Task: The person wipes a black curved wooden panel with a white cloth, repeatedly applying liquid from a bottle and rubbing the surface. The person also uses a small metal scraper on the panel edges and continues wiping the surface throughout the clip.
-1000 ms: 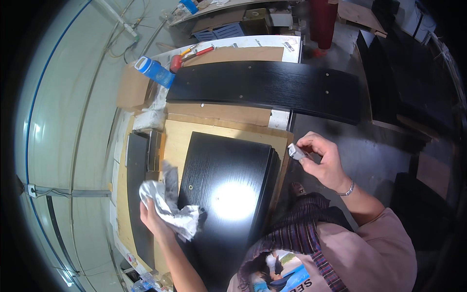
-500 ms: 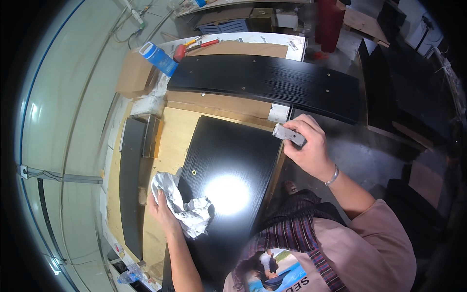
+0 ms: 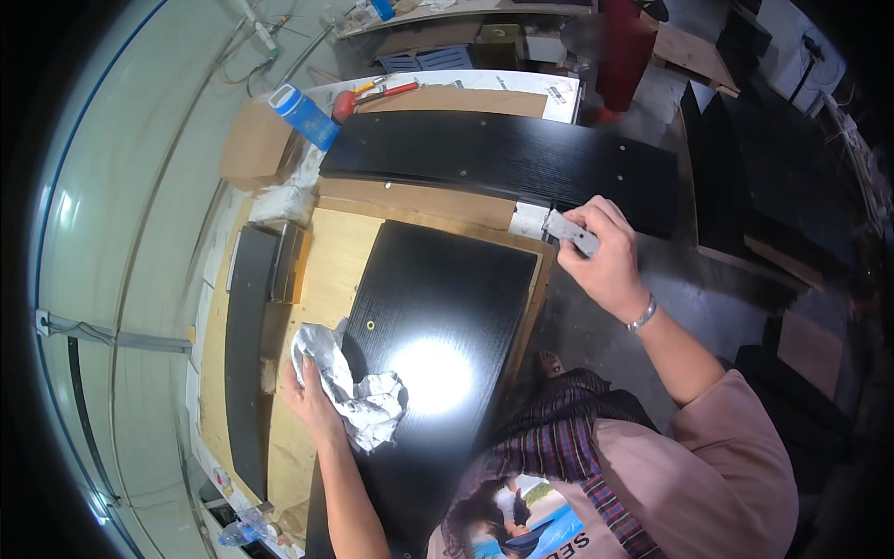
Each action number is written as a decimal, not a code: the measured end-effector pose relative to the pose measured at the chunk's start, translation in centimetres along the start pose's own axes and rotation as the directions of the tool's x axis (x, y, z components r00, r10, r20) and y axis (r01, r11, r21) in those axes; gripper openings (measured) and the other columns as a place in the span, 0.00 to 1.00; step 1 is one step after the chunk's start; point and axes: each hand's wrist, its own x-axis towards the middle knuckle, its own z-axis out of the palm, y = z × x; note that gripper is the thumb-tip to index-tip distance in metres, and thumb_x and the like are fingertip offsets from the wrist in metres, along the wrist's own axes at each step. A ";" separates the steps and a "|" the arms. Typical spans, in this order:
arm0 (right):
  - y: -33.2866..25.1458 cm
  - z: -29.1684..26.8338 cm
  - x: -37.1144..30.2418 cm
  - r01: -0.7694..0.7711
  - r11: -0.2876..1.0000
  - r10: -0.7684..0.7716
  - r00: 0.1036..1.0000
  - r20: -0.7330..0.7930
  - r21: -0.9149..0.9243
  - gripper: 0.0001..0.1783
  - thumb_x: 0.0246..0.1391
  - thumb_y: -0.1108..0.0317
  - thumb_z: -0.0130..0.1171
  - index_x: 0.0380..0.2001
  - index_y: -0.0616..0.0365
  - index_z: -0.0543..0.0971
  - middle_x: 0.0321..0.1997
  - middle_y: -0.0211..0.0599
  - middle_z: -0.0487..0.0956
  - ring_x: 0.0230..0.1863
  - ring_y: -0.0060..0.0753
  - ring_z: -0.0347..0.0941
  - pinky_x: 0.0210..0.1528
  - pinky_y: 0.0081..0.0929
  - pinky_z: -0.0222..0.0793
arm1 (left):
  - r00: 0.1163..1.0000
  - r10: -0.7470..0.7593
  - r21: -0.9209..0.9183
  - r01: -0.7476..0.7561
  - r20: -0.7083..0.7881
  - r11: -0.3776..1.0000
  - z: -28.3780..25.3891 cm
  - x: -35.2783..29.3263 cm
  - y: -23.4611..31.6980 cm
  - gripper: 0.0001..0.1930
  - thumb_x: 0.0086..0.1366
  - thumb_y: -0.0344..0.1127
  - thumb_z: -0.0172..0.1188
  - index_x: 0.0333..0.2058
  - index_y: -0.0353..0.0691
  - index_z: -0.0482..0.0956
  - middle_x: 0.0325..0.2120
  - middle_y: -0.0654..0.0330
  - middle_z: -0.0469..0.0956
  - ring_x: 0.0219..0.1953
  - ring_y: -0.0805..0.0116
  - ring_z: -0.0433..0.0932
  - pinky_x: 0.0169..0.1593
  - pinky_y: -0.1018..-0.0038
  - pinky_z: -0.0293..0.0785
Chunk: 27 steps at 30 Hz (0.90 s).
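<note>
A black wood-grain panel [image 3: 447,289] lies on the workbench in front of me, with a bright light reflected on it. My left hand [image 3: 312,399] is closed on a crumpled white cloth [image 3: 349,391], smudged with dark marks, at the panel's left edge. Past the panel's far right corner, my right hand [image 3: 603,256] grips a small grey block [image 3: 571,231] with dark specks between thumb and fingers. The block is held off the panel, close to the end of a white piece [image 3: 529,218] on the bench.
Across the bench's far side lies a long black board [image 3: 494,140]. A blue bottle [image 3: 305,118], a red-headed mallet [image 3: 345,106] and a cardboard box [image 3: 253,144] stand behind it. A narrow dark strip [image 3: 250,345] lies at left. Black panels [image 3: 782,177] are stacked at right.
My right hand has moved away from the panel's corner, up and slightly right, with the grey block. My left hand stays on the cloth in nearly the same place.
</note>
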 end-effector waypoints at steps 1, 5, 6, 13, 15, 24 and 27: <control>-0.3 -0.4 0.0 0.006 1.000 -0.006 1.000 -0.004 0.013 0.13 0.39 0.78 0.65 0.32 0.62 0.79 0.33 0.42 0.75 0.36 0.47 0.74 0.37 0.38 0.72 | 1.000 -0.009 -0.015 0.009 0.000 1.000 -0.1 0.0 -0.4 0.12 0.75 0.34 0.55 0.48 0.30 0.78 0.39 0.62 0.80 0.40 0.76 0.75 0.45 0.77 0.71; -5.1 0.6 -4.3 0.143 0.962 -0.175 0.977 0.125 0.232 0.14 0.38 0.76 0.65 0.34 0.57 0.81 0.31 0.37 0.73 0.34 0.42 0.73 0.33 0.36 0.73 | 1.000 0.006 -0.015 -0.006 -0.001 1.000 0.3 0.2 -0.2 0.12 0.75 0.34 0.55 0.47 0.31 0.78 0.39 0.63 0.79 0.40 0.77 0.75 0.45 0.77 0.71; -6.2 1.0 -6.1 0.151 0.932 -0.215 0.962 0.168 0.328 0.14 0.39 0.75 0.66 0.34 0.56 0.81 0.30 0.36 0.73 0.33 0.41 0.73 0.32 0.35 0.73 | 1.000 0.007 -0.025 -0.007 0.000 1.000 0.3 0.2 -0.2 0.12 0.75 0.34 0.55 0.48 0.31 0.78 0.39 0.63 0.79 0.40 0.77 0.75 0.45 0.77 0.71; -4.6 0.7 -4.1 0.134 0.946 -0.182 0.974 0.138 0.296 0.14 0.37 0.77 0.67 0.33 0.60 0.80 0.31 0.39 0.76 0.32 0.43 0.75 0.33 0.35 0.74 | 0.998 -0.022 -0.193 0.011 -0.052 0.981 -1.5 0.0 -1.4 0.10 0.74 0.32 0.55 0.48 0.32 0.79 0.39 0.60 0.80 0.39 0.76 0.78 0.43 0.76 0.75; -3.2 1.0 -3.2 0.100 0.980 -0.114 0.991 0.071 0.173 0.12 0.39 0.75 0.66 0.31 0.58 0.79 0.32 0.37 0.75 0.33 0.43 0.75 0.31 0.37 0.74 | 0.969 -0.044 -0.205 -0.008 -0.245 0.979 -2.9 -0.1 -0.5 0.12 0.73 0.33 0.57 0.50 0.33 0.78 0.41 0.57 0.81 0.38 0.70 0.81 0.43 0.71 0.78; -10.7 0.4 -10.7 0.229 0.885 -0.367 0.879 0.305 0.404 0.10 0.40 0.74 0.63 0.31 0.55 0.77 0.32 0.35 0.72 0.35 0.38 0.72 0.30 0.34 0.74 | 0.843 0.060 0.070 -0.026 -0.534 0.997 -23.1 -11.2 4.5 0.24 0.72 0.37 0.57 0.60 0.27 0.72 0.53 0.51 0.79 0.51 0.60 0.79 0.57 0.67 0.75; -9.8 0.7 -8.0 0.161 0.975 -0.177 0.979 0.098 0.152 0.09 0.41 0.73 0.63 0.29 0.59 0.77 0.32 0.40 0.74 0.35 0.45 0.73 0.35 0.40 0.74 | 0.875 0.277 0.597 0.017 -0.397 0.802 -27.6 -17.0 5.1 0.17 0.69 0.28 0.58 0.54 0.29 0.80 0.54 0.39 0.78 0.63 0.44 0.69 0.67 0.56 0.63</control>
